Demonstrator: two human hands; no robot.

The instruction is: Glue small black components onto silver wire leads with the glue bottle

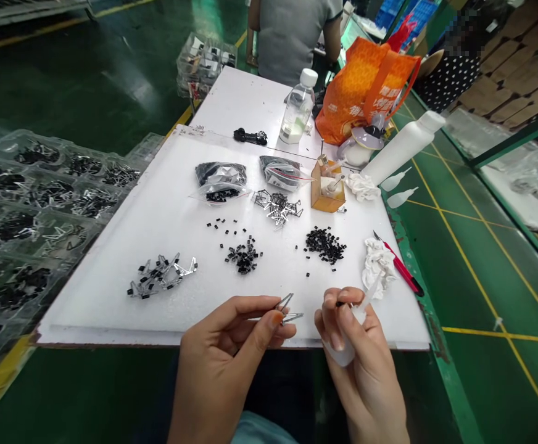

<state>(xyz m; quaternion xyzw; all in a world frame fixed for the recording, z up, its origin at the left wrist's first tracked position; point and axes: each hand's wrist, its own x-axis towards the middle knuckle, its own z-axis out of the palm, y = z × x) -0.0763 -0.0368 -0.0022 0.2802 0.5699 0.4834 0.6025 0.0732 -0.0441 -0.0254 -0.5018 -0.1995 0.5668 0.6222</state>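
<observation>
Hands (225, 364): 2
Tweezers (287, 310): 1
Squeeze bottles (403, 148): 2
Zip bags (220, 182): 2
White rags (377, 265): 2
Craft knife (398, 265): 1
Water bottle (297, 111): 1
Orange tote bag (361, 89): 1

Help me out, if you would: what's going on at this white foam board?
A person is seated at the white foam board, holding metal tweezers in the left hand and a translucent plastic squeeze bottle in the right hand. Loose small black parts lie in piles on the board, beside a cluster of metal pieces fitted with black parts. Clear plastic trays of similar pieces are stacked to the left, and a co-worker in a grey shirt sits beyond the board.
</observation>
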